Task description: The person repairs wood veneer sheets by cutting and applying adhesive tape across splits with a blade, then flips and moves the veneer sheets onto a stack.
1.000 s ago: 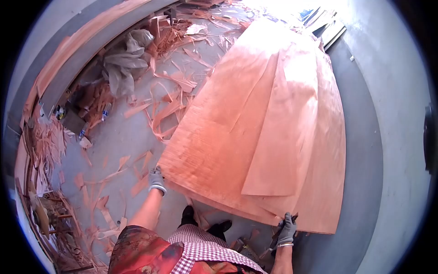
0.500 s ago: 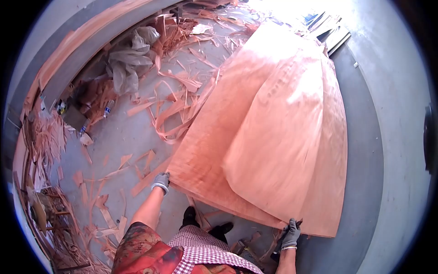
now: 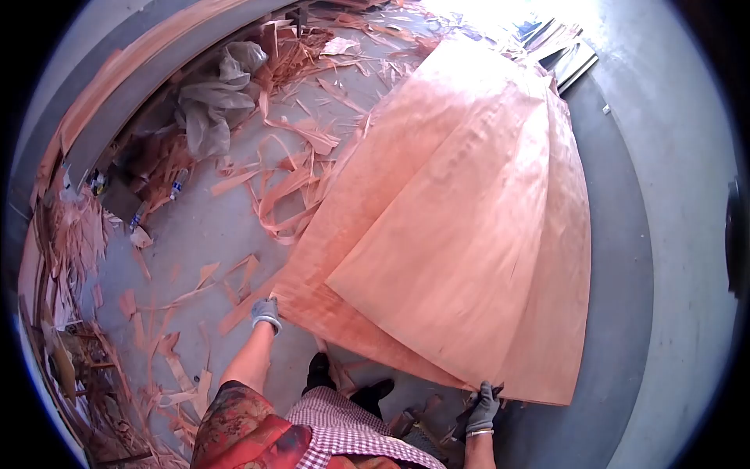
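Observation:
Large thin orange-brown wood sheets point(image 3: 437, 211) lie stacked in front of me, widening toward my body. A loose upper sheet point(image 3: 437, 281) lies over them, its left corner spread across the lower layer. My left hand point(image 3: 266, 314), in a grey glove, is closed on the near left corner of the lower sheet point(image 3: 344, 324). At the near edge on the right, my right hand point(image 3: 484, 409), also gloved, pinches the sheet edge and has a small dark object at its fingers that I cannot make out.
Torn wood strips point(image 3: 289, 191) litter the grey floor on the left. A translucent plastic bag point(image 3: 211, 102) lies at the upper left. Boards point(image 3: 569, 59) are piled at the far right, near the pale wall point(image 3: 687, 195). My shoes point(image 3: 373, 395) are below the sheets.
The upper sheet, earlier narrow and folded, has unfolded leftward and now covers more of the lower sheet. Both hands stay at the near edge, with my right hand slightly lower.

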A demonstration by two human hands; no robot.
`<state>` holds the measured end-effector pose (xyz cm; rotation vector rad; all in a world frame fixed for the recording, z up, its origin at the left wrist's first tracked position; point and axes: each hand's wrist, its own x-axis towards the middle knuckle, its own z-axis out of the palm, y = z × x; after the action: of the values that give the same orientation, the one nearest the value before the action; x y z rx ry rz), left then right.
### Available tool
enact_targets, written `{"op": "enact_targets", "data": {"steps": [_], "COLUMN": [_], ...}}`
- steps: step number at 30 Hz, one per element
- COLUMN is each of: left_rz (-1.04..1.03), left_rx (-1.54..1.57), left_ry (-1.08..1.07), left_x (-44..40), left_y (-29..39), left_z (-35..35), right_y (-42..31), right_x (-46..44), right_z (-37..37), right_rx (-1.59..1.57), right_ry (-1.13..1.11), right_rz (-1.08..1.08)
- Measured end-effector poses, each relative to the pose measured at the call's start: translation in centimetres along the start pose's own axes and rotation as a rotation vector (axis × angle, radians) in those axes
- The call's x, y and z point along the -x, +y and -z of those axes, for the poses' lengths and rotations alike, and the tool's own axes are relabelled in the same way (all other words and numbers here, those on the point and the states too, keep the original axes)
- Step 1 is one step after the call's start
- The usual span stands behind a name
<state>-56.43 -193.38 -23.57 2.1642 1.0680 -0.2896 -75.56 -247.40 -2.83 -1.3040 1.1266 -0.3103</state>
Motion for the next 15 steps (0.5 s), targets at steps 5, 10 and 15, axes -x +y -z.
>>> {"op": "enact_targets", "data": {"steps": [5,10,15], "left_rz": [0.106,-0.281,0.115], "left_rx": [0.223,-0.408,0.206], "left_ry": [-0.208,-0.165,-0.251], "left_x": [-1.0,0.5,1.7], "left_y": [-1.0,0.4,2.5], "left_z": [0.5,1.6,1.6], "right_y": [-2.3,-0.2,-0.2], "right_x": [1.4,-2.6,-5.8], "right_z": [-1.3,2.1,2.9], "right_rx": [-0.017,0.021,0.263], "right_ry": [-0.001,-0.098,0.05], "right_rz": [0.09,0.063,0.006]}}
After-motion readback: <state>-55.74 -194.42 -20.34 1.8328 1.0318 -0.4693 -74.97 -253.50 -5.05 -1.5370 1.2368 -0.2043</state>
